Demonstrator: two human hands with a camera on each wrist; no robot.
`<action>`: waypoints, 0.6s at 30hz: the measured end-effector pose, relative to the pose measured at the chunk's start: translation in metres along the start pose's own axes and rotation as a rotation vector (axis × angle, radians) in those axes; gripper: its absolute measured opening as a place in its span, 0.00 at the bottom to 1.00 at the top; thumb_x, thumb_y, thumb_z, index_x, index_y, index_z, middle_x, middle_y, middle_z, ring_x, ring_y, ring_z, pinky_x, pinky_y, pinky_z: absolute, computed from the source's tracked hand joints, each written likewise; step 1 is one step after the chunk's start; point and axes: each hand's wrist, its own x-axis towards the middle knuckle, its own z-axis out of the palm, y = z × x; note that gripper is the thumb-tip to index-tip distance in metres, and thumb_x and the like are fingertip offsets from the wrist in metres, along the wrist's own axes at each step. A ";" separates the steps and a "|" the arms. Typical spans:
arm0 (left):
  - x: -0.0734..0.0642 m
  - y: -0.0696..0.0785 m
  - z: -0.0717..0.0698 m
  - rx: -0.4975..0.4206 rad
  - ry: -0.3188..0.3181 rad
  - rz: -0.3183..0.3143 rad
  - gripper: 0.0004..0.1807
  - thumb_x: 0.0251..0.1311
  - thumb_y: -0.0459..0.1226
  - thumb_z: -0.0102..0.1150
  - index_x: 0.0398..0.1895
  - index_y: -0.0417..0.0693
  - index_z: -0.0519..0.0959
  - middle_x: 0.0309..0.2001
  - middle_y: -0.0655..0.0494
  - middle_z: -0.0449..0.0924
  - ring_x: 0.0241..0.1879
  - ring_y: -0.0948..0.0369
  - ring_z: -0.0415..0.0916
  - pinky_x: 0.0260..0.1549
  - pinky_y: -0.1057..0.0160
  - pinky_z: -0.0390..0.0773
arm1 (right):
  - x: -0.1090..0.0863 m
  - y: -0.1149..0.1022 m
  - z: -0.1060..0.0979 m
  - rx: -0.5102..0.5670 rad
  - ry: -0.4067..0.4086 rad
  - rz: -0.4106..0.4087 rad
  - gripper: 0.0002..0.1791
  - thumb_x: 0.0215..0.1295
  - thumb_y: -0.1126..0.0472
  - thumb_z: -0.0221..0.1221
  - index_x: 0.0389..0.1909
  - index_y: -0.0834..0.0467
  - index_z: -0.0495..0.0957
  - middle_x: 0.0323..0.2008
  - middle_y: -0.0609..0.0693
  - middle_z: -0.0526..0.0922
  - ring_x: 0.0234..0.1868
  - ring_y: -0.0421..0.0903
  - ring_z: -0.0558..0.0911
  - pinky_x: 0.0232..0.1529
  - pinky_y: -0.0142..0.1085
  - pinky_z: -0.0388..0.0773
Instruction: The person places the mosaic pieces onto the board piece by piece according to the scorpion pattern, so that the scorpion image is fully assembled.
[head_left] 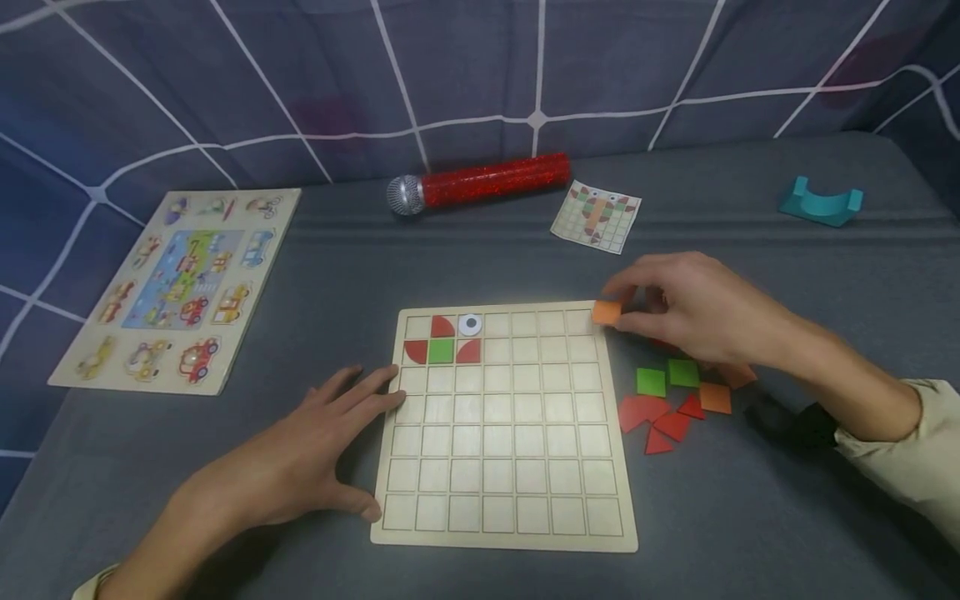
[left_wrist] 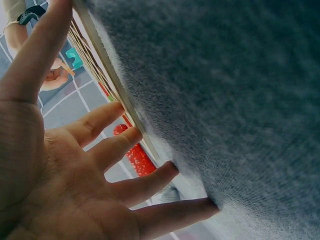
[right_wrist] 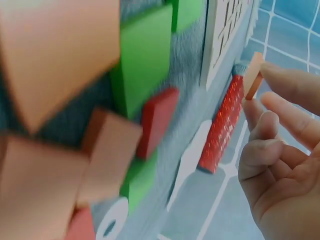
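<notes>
A square wooden grid board [head_left: 497, 440] lies on the table. In its upper left cells sit red quarter-round tiles [head_left: 416, 352], a green square tile [head_left: 441, 350] and a white eye tile [head_left: 470, 324]. My left hand [head_left: 292, 454] rests at the board's left edge, fingers spread, fingertips and thumb touching the side. My right hand [head_left: 693, 302] pinches an orange square tile [head_left: 606, 312] between thumb and finger, over the board's upper right corner. In the right wrist view the same orange tile [right_wrist: 253, 76] shows edge-on, held above the table.
Loose green [head_left: 651, 382], orange [head_left: 715, 398] and red tiles [head_left: 672, 426] lie right of the board. Behind it are a red glittery microphone [head_left: 495, 179] and a pattern card [head_left: 597, 218]. A vehicle puzzle [head_left: 161, 367] lies left, a teal stand [head_left: 821, 204] far right.
</notes>
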 end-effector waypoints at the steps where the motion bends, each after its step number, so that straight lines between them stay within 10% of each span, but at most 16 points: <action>1: 0.000 0.000 0.000 0.004 0.002 0.003 0.62 0.29 0.67 0.74 0.74 0.58 0.63 0.78 0.56 0.47 0.74 0.39 0.40 0.61 0.25 0.48 | 0.001 -0.002 0.002 0.019 0.000 -0.007 0.17 0.57 0.64 0.70 0.48 0.56 0.84 0.36 0.45 0.82 0.28 0.41 0.74 0.27 0.35 0.72; 18: -0.002 -0.001 0.001 0.042 0.033 0.039 0.61 0.31 0.68 0.72 0.73 0.57 0.63 0.78 0.58 0.47 0.74 0.38 0.43 0.58 0.24 0.52 | 0.043 -0.052 0.050 0.095 -0.047 -0.216 0.08 0.58 0.67 0.67 0.37 0.53 0.85 0.32 0.42 0.78 0.33 0.41 0.74 0.39 0.38 0.74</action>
